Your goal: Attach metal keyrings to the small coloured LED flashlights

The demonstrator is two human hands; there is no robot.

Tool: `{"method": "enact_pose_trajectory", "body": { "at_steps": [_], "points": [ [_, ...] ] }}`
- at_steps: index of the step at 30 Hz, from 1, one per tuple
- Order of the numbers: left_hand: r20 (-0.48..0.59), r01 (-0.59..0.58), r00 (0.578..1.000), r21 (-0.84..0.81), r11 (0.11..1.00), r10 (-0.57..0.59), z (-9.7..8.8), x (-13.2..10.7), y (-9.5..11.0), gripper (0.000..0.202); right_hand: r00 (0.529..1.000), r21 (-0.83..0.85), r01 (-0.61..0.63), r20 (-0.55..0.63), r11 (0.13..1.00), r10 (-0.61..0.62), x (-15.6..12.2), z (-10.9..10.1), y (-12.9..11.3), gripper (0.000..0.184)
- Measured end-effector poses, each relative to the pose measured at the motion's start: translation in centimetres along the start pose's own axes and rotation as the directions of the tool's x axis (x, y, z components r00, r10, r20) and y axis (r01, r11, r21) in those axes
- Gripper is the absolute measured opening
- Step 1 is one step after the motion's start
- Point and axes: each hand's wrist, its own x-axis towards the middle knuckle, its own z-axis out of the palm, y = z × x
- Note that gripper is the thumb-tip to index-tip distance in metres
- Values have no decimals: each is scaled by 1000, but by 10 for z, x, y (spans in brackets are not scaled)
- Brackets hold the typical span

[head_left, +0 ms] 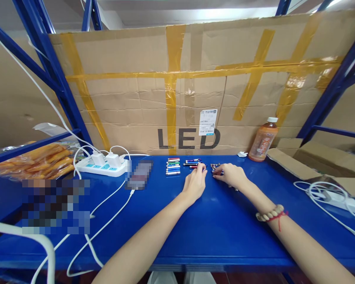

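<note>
On a blue table [219, 225] both my arms reach forward. My left hand [195, 182] has its fingers curled and pinched at a small pen-shaped item near several loose small metallic torches [192, 162]. My right hand [230, 174] rests with its fingers bent over a little heap of small dark metal parts [215, 168]; what it holds is too small to make out. A tidy row of coloured small torches [173, 166] lies just left of my left hand. My right wrist wears a bead bracelet [270, 214] with a red cord.
A taped cardboard sheet marked LED [189, 138] stands behind the table. A bottle of orange drink [263, 141] and an open carton [316, 159] sit at right, white cables [328, 195] too. A white power strip with chargers [103, 163] and orange packets [38, 159] lie left.
</note>
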Motion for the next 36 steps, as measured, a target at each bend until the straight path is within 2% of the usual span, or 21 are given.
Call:
{"method": "enact_pose_trajectory", "body": {
  "at_steps": [5, 8, 10, 13, 14, 16, 20, 25, 27, 30, 33, 35, 36],
  "points": [
    [-10, 2, 1000, 26, 1000, -2, -1, -1, 1, 20, 1000, 44, 7, -1, 999, -7, -1, -1, 0, 11],
    [1, 0, 1000, 24, 1000, 0, 0, 0, 0, 21, 990, 175, 60, -135, 983, -37, 1, 0, 0, 13],
    [-5, -2, 1000, 13, 1000, 2, 1, 0, -2, 22, 965, 359, 149, -255, 921, -57, 3, 1, -1, 19],
    [-25, -6, 1000, -4, 1000, 5, 3, 1, -4, 23, 931, 612, 328, -340, 720, -135, 6, 2, -2, 30],
    [-27, -8, 1000, -13, 1000, 8, 4, 2, -5, 25, 922, 653, 368, -349, 661, -169, 6, 3, -3, 32],
    [-29, -16, 999, -32, 999, 15, 5, 2, -6, 28, 910, 681, 409, -354, 607, -216, 6, 4, -3, 32],
    [-17, -28, 999, -32, 999, 27, 4, 2, -6, 34, 907, 687, 420, -326, 592, -266, 6, 5, -3, 30],
    [0, -42, 999, -8, 999, 42, 4, 2, -5, 32, 904, 731, 408, -240, 547, -354, 3, -1, -4, 33],
    [-1, -53, 999, 3, 999, 53, 4, 2, -5, 29, 921, 737, 373, -221, 564, -320, 3, -6, -2, 36],
    [-10, -48, 999, 10, 999, 48, 4, 2, -4, 27, 956, 715, 283, -264, 639, -127, 4, -12, 8, 40],
    [-6, -36, 999, 22, 999, 37, 3, 2, -2, 26, 924, 552, 141, -372, 822, 92, 5, -15, 22, 33],
    [-2, -29, 1000, 26, 999, 29, 2, 2, -1, 24, 895, 367, 24, -421, 930, 144, 5, -15, 29, 23],
    [0, -27, 1000, 25, 999, 27, 2, 2, -1, 24, 899, 291, -27, -412, 956, 150, 5, -14, 32, 20]
  ]
}}
